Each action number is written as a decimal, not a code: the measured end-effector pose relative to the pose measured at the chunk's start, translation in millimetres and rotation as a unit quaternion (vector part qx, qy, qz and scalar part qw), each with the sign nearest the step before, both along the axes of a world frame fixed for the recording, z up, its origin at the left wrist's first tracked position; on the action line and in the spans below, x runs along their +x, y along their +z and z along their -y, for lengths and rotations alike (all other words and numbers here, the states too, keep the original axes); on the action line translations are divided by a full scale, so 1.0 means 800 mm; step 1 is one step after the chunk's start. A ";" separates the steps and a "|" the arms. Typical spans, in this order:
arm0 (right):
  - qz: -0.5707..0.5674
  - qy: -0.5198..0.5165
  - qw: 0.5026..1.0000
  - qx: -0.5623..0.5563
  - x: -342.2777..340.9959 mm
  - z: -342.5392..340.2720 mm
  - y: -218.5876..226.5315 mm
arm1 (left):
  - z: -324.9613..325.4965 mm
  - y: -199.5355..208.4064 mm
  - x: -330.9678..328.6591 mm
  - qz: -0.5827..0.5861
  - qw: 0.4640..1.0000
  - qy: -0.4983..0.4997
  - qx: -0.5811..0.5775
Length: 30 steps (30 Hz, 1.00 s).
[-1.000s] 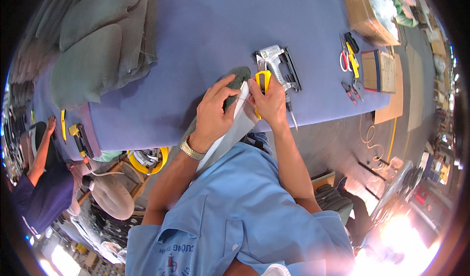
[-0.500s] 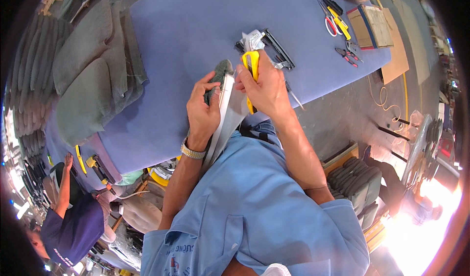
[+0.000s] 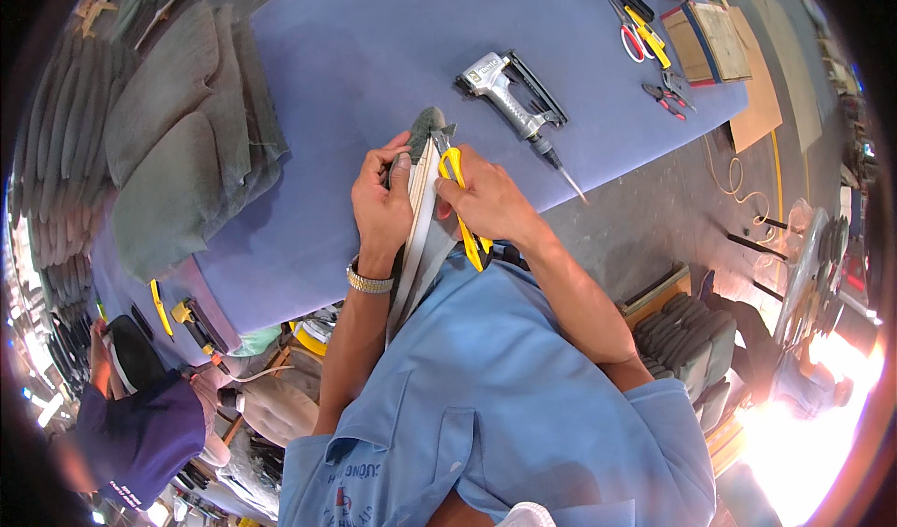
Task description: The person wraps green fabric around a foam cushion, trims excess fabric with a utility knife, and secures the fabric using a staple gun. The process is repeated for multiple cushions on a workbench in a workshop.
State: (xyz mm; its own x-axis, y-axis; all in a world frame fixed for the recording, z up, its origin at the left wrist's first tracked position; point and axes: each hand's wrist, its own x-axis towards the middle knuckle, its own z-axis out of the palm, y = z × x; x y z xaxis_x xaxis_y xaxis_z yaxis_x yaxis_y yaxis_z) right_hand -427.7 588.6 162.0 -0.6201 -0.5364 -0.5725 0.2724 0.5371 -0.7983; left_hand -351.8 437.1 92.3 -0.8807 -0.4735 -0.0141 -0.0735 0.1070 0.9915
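Our left hand (image 3: 384, 211) pinches an upholstered panel (image 3: 421, 207); beside it, our right hand (image 3: 490, 196) grips a utility knife (image 3: 452, 164); slipping could cut us.

Glare (image 3: 811, 434) floods the lower right (detail seems lost); the rim darkens.

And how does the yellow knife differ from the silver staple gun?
The knife is slim and mostly yellow; the staple gun is bulkier, silver with black parts. The knife is held in the person's right grip, while the staple gun lies on the blue table. Both are handheld tools.
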 end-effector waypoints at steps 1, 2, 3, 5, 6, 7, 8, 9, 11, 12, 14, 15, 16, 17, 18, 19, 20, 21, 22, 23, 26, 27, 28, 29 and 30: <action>0.002 -0.003 1.000 -0.007 0.000 0.000 -0.003 | 0.000 0.001 0.000 0.000 1.000 -0.002 0.004; 0.005 -0.005 1.000 -0.014 0.001 0.000 -0.009 | 0.000 0.004 -0.001 -0.001 1.000 -0.004 0.008; 0.007 -0.008 1.000 -0.022 0.001 0.000 -0.012 | 0.000 0.005 0.000 -0.001 1.000 -0.006 0.012; 0.024 -0.008 0.999 -0.030 0.000 0.001 -0.013 | 0.000 0.004 0.001 -0.003 1.000 -0.004 0.030; 0.031 -0.009 0.999 -0.033 -0.001 0.002 -0.013 | 0.000 0.003 0.000 -0.005 0.999 -0.003 0.039; 0.038 -0.009 0.999 -0.031 -0.002 0.003 -0.011 | 0.001 0.003 0.000 -0.003 0.999 -0.005 0.040; 0.045 -0.010 0.999 -0.029 -0.003 0.004 -0.010 | 0.002 0.002 0.001 -0.001 0.999 -0.008 0.040; 0.052 -0.012 0.998 -0.027 -0.003 0.004 -0.008 | 0.002 0.001 0.001 0.001 0.999 -0.010 0.041; 0.056 -0.011 0.998 -0.022 -0.004 0.005 -0.004 | 0.000 0.000 0.001 0.000 0.998 -0.005 0.055; 0.057 -0.010 0.998 -0.020 -0.005 0.005 -0.003 | 0.000 0.000 0.001 -0.001 0.998 -0.002 0.061; 0.056 -0.023 0.998 -0.026 -0.001 0.005 -0.005 | 0.000 0.003 0.001 0.001 0.999 -0.004 0.054; 0.055 -0.029 0.998 -0.029 0.002 0.005 -0.006 | 0.000 0.004 0.001 0.002 0.999 -0.004 0.050; 0.055 -0.037 0.997 -0.038 0.004 0.004 -0.009 | -0.001 0.004 0.001 0.001 0.998 -0.002 0.058; 0.054 -0.044 0.996 -0.047 0.007 0.003 -0.013 | -0.001 0.004 0.001 0.000 0.998 -0.001 0.067; 0.055 -0.050 0.996 -0.056 0.009 0.004 -0.015 | -0.001 0.004 0.002 -0.001 0.997 0.003 0.075; 0.059 -0.050 0.996 -0.054 0.009 0.004 -0.015 | 0.000 0.004 0.002 0.002 0.998 0.003 0.065; 0.063 -0.050 0.995 -0.052 0.008 0.004 -0.014 | -0.001 0.004 0.002 0.005 0.999 0.002 0.054; 0.066 -0.050 0.995 -0.050 0.007 0.004 -0.013 | -0.001 0.005 0.001 0.006 0.999 0.002 0.044; 0.065 -0.046 0.996 -0.049 0.007 0.004 -0.012 | -0.001 0.006 0.001 0.006 0.999 0.001 0.034; 0.064 -0.042 0.996 -0.047 0.007 0.004 -0.011 | -0.001 0.006 0.003 0.006 1.000 0.000 0.024; 0.062 -0.038 0.996 -0.042 0.005 0.002 -0.011 | -0.004 0.007 0.001 -0.008 1.000 -0.002 0.016; 0.063 -0.037 0.997 -0.040 0.005 0.002 -0.013 | -0.005 0.007 0.001 -0.014 1.000 -0.002 0.017; 0.060 -0.037 0.997 -0.043 0.006 0.001 -0.013 | -0.006 0.008 0.002 -0.015 1.000 -0.002 -0.003; 0.057 -0.037 0.997 -0.047 0.007 0.000 -0.013 | -0.007 0.009 0.002 -0.016 1.000 -0.003 -0.022; 0.055 -0.036 0.997 -0.050 0.008 0.000 -0.013 | -0.008 0.010 0.003 -0.015 0.999 -0.002 -0.042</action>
State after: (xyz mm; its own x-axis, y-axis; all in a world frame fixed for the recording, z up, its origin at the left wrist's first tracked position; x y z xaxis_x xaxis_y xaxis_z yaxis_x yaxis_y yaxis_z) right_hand -421.4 588.5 151.4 -0.5960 -0.5507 -0.5844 0.3954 0.4322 -0.8105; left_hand -349.8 443.6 100.7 -0.8824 -0.4676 0.0530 -0.0423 0.1908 0.9807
